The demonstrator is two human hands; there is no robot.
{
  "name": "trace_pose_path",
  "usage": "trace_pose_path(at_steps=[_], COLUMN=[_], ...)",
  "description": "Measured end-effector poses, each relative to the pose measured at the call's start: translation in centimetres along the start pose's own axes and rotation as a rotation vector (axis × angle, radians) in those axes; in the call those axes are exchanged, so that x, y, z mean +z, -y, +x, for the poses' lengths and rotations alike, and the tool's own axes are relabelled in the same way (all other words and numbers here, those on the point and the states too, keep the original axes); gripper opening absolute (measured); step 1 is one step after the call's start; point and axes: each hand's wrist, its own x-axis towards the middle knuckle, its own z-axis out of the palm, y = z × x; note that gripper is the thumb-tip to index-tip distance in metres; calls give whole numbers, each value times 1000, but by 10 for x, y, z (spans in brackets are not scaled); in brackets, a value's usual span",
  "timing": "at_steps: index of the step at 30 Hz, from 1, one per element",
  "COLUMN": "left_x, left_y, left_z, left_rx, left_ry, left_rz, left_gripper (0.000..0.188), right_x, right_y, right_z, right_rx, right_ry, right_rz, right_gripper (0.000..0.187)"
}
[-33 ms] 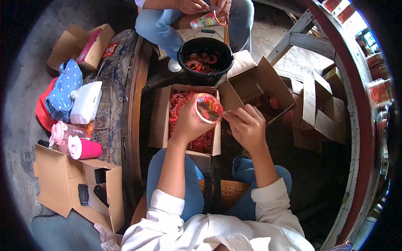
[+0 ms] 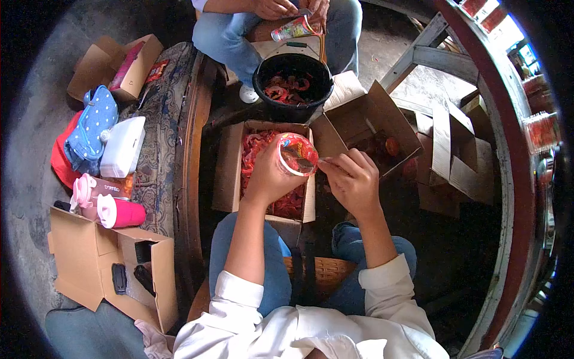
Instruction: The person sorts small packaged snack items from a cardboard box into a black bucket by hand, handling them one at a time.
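My left hand (image 2: 264,178) is wrapped around a plastic cup (image 2: 292,144) with red print and a pale rim, tilted so that its mouth faces me. At the cup's right edge my right hand (image 2: 355,181) is closed in a pinch. A thin piece shows at its fingertips, too small to name. Below both hands stands a cardboard box (image 2: 310,200) filled with red printed scraps and strips. The cup and my left hand cover part of that box.
Ahead, a person (image 2: 222,37) holds another printed cup (image 2: 293,29) over a black bucket (image 2: 263,90) with red rings inside. An open carton (image 2: 344,119) stands right. On the left, a patterned bench (image 2: 156,149) bears a pink tumbler (image 2: 128,213). A wooden frame (image 2: 508,197) rises at right.
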Motion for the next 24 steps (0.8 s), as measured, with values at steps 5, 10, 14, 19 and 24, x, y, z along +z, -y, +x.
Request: trace_pose_path(at_steps=[5,10,14,19,24], left_x=[0,0,0,4,4], left_y=[-1,-1,-5,0,-4], left_z=[1,1,1,-1,-1], left_rx=[29,38,-12,75,52], left_ry=[6,31,93,75,119], left_rz=[2,-14,-38,-62,-79], left_gripper=[52,52,51,49,47], right_x=[0,1,7,13,16], right_y=[-2,-4,-8,-9,-13], right_z=[-1,-4,-10,-13,-17], right_rx=[3,0,5,13,14], right_ry=[-9,-2,-23,-63,-75], right_rz=[14,2,14,43,62], right_gripper=[15,16,16,14,13])
